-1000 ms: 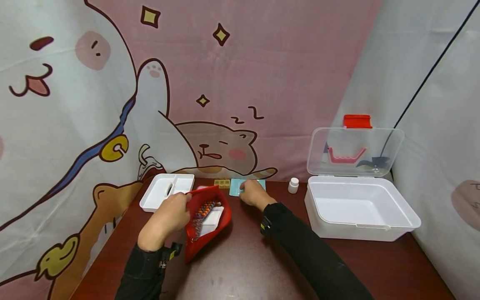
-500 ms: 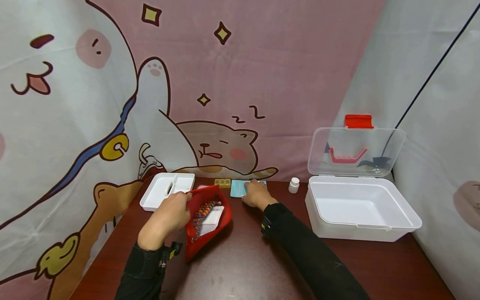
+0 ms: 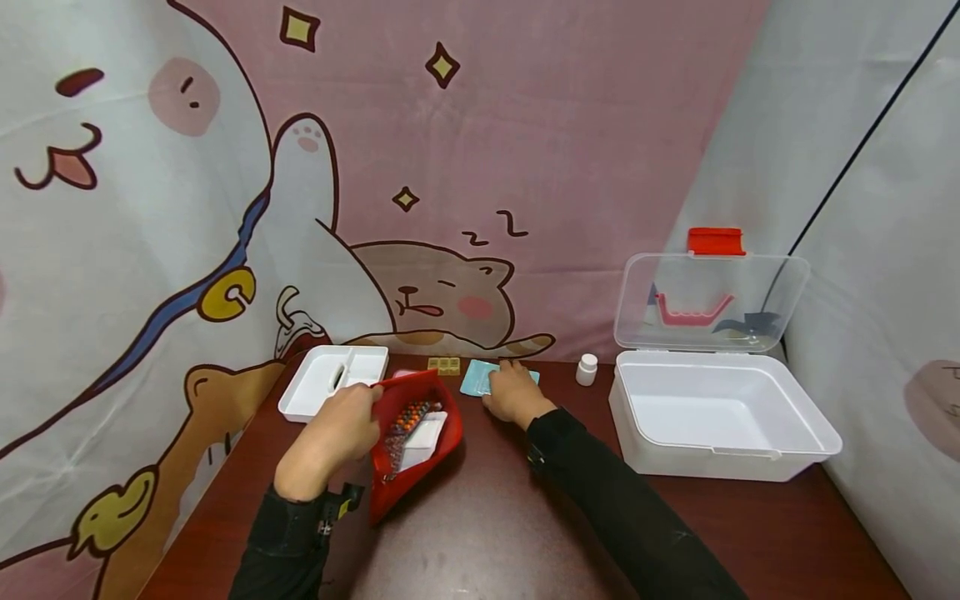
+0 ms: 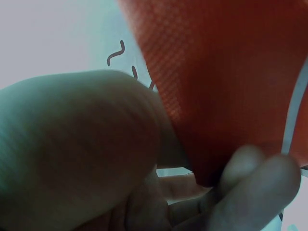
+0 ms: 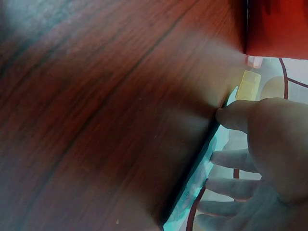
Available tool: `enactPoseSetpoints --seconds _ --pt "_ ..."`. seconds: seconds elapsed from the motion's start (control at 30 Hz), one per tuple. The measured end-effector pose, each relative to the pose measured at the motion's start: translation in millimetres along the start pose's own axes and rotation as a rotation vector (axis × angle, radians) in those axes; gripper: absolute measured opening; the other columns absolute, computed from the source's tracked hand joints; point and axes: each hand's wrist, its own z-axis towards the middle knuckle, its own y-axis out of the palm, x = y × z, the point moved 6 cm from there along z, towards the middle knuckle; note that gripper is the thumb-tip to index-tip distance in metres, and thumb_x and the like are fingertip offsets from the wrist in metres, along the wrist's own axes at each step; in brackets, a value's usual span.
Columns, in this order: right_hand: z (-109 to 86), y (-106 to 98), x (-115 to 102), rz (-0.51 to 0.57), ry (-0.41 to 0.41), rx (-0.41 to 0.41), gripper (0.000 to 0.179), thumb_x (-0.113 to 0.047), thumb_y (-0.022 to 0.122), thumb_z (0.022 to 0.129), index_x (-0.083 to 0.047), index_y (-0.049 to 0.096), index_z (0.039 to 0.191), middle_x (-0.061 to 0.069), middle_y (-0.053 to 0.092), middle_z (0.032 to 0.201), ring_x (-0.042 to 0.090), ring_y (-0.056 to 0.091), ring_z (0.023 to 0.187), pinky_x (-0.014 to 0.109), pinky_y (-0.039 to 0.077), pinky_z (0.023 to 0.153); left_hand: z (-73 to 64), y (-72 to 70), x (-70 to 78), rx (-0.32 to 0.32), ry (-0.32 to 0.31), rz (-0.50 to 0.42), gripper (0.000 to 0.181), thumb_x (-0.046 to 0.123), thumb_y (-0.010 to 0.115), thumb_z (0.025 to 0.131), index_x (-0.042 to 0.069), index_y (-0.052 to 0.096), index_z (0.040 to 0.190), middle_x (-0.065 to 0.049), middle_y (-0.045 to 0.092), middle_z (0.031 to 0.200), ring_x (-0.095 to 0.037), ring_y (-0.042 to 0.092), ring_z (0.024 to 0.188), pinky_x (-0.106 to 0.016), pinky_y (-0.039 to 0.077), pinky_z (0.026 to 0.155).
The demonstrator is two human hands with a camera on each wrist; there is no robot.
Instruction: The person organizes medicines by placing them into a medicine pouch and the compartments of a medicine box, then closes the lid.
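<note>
My left hand (image 3: 333, 437) pinches the rim of a red zip pouch (image 3: 418, 479) and holds its mouth apart. Inside the pouch lie a blister pack (image 3: 408, 425) with orange pills and a white box (image 3: 424, 435). Close up in the left wrist view, the red fabric (image 4: 221, 86) hangs between thumb and fingers. Near the wall, my right hand (image 3: 516, 396) rests on a flat light-blue packet (image 3: 475, 379), covering its middle. The right wrist view shows fairly straight fingers (image 5: 231, 187) touching the packet (image 5: 192, 187), with the thumb at its near edge.
A yellow pill organizer (image 3: 444, 366) lies by the wall, left of the packet. Further left stands a white compartment tray (image 3: 315, 387). To the right are a small white bottle (image 3: 587, 370) and a white storage box (image 3: 720, 462) with its clear lid (image 3: 712, 333) raised.
The right hand has shifted slightly right over the light-blue packet, which has turned a little under the fingers. The left hand and pouch stay in place.
</note>
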Motion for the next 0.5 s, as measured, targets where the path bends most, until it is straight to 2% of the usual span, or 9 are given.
enactPoseSetpoints --seconds 0.1,0.17,0.27,0.37,0.5 --pt "-1.3 0.9 -1.0 0.013 -0.039 0.061 0.026 -0.028 0.071 0.106 -0.004 0.078 0.113 0.02 0.074 0.118 0.04 0.07 0.115 0.053 0.057 0.105 -0.4 0.5 -0.4 -0.003 -0.003 -0.004 0.047 -0.003 0.06 0.093 -0.006 0.069 0.14 -0.02 0.075 0.118 -0.026 0.062 0.088 -0.04 0.052 0.077" --pt "-2.6 1.7 -0.7 0.028 -0.063 0.111 0.018 -0.023 0.07 0.105 -0.007 0.076 0.098 0.015 0.073 0.1 0.035 0.072 0.099 0.05 0.06 0.09 -0.6 0.9 -0.7 -0.006 -0.008 -0.005 0.048 -0.003 0.06 0.094 -0.006 0.068 0.141 -0.021 0.075 0.121 -0.027 0.063 0.089 -0.04 0.052 0.077" --pt "-4.0 1.1 -0.6 0.04 -0.092 0.19 0.02 -0.017 0.068 0.103 -0.012 0.068 0.083 0.011 0.068 0.086 0.03 0.071 0.086 0.047 0.06 0.076 -0.3 0.9 -1.5 -0.007 -0.012 -0.004 0.048 -0.003 0.06 0.094 -0.006 0.068 0.142 -0.021 0.074 0.121 -0.027 0.063 0.09 -0.04 0.053 0.078" --pt "-5.6 0.2 -1.7 0.022 -0.1 0.216 0.019 -0.015 0.069 0.102 -0.011 0.069 0.084 0.01 0.069 0.086 0.029 0.072 0.086 0.048 0.061 0.074 0.2 0.8 -2.1 -0.009 -0.016 -0.006 0.047 -0.003 0.06 0.094 -0.005 0.068 0.14 -0.02 0.074 0.119 -0.027 0.063 0.09 -0.039 0.053 0.077" --pt "-7.5 2.2 -3.9 -0.014 -0.079 0.172 0.008 -0.016 0.076 0.1 -0.008 0.076 0.104 0.012 0.073 0.1 0.031 0.075 0.098 0.051 0.064 0.081 0.1 0.5 -2.5 -0.015 -0.017 -0.007 0.048 -0.003 0.059 0.094 -0.006 0.068 0.141 -0.02 0.074 0.119 -0.027 0.063 0.09 -0.039 0.052 0.077"
